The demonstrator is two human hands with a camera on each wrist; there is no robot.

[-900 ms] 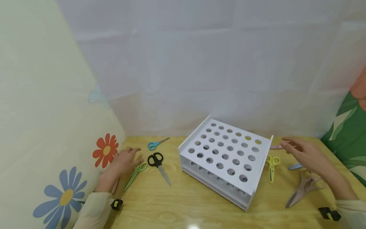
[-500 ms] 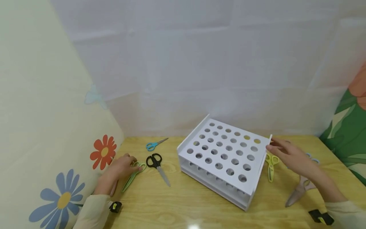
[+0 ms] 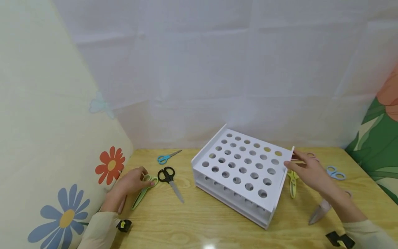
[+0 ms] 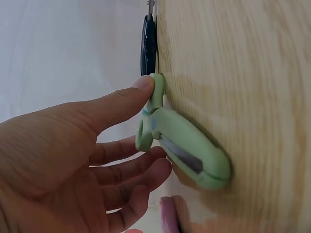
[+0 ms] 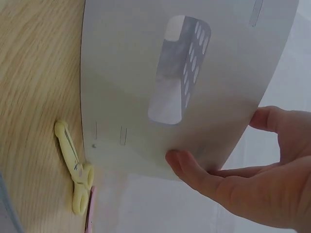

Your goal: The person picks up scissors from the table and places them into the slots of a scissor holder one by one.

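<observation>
My left hand (image 3: 132, 181) is at the handles of the light green scissors (image 3: 140, 200), which lie on the table at left. In the left wrist view, the thumb presses one handle loop of these scissors (image 4: 189, 141) and fingers curl behind the other loop. My right hand (image 3: 314, 174) grips the right side panel of a white rack (image 3: 254, 159) full of round holes. Seen from the right wrist, thumb and fingers pinch the upper edge of the slotted panel (image 5: 121, 87). Black-handled scissors (image 3: 177, 192) lie between the left hand and the rack.
Blue-handled scissors (image 3: 163, 159) lie behind the black pair. Right of the rack are yellow scissors (image 3: 292, 188), light blue handles (image 3: 337, 175) and pinkish-grey scissors (image 3: 320, 212), partly under the right arm. A pink object (image 4: 169, 216) lies near the left hand. White cloth (image 3: 199, 86) hangs behind.
My right hand has moved left to the rack's side panel and taken hold of its edge. My left hand has lowered onto the green scissors' handles and taken hold.
</observation>
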